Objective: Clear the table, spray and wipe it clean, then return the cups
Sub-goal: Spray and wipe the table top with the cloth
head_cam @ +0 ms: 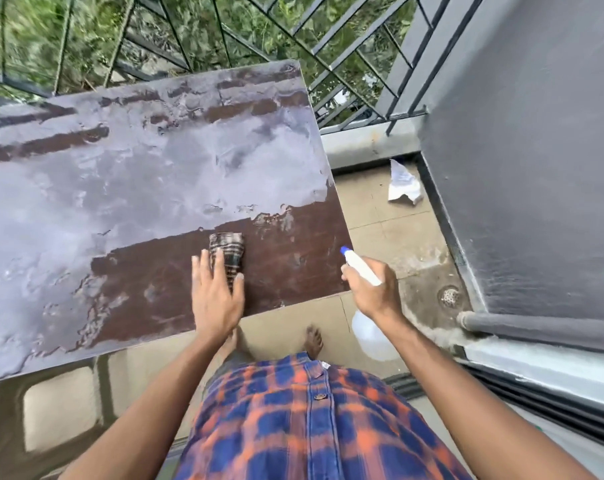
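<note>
Fig. 1 | left hand (217, 292) flat on soft checked cloth (227, 252), 5 o'clock on wet brown tabletop (148, 174) | right hand (373, 291) grips light white spray bottle (362, 267) | I'd press cloth's centre.

- Dark metal railing (362, 46), with green foliage (27, 36) behind it.
- Crumpled white wrapper (402, 183) on the tiled floor (373, 216), near the grey wall (535, 133).
- Round floor drain (449, 296) just beside a grey pipe (535, 329).

table (86, 202) cut off left | cloth (228, 251) partly under left hand (215, 296)
</note>
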`<control>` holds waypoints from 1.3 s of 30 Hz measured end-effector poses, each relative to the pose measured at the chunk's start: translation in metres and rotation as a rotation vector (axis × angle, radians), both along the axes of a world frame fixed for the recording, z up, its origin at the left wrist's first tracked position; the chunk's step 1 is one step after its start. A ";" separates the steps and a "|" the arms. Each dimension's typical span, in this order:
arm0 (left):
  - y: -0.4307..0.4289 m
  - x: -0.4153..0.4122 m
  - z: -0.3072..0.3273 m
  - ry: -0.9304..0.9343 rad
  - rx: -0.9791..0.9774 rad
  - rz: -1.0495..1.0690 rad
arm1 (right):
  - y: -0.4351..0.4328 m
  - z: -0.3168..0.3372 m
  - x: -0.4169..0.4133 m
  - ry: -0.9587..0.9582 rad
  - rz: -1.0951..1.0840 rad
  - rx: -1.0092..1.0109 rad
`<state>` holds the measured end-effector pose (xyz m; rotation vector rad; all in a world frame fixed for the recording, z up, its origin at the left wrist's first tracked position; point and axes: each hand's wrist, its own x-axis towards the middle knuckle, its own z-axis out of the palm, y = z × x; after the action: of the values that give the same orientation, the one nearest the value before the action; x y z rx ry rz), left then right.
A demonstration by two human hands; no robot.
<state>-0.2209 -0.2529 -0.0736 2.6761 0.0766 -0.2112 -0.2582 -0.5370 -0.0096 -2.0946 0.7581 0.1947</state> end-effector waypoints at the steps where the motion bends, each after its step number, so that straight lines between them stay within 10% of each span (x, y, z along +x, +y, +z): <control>1: 0.010 0.002 -0.004 -0.027 0.026 -0.045 | -0.001 0.000 0.000 -0.001 0.000 0.005; 8: 0.035 0.023 -0.027 -0.109 0.079 -0.507 | 0.005 -0.013 -0.007 0.006 0.062 -0.014; 16: -0.039 0.021 -0.031 -0.102 0.066 -0.427 | 0.016 -0.023 -0.019 -0.004 0.038 -0.005; 25: -0.186 0.013 -0.028 -0.017 -0.009 -0.797 | -0.010 -0.020 -0.052 -0.002 -0.201 -0.051; 39: -0.130 0.034 -0.024 -0.021 0.090 -0.790 | 0.022 -0.014 -0.031 0.000 -0.099 -0.030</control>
<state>-0.1864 -0.3825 -0.0978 2.6523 -1.0030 -0.4233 -0.2893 -0.5155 -0.0236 -2.0792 0.8671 0.1296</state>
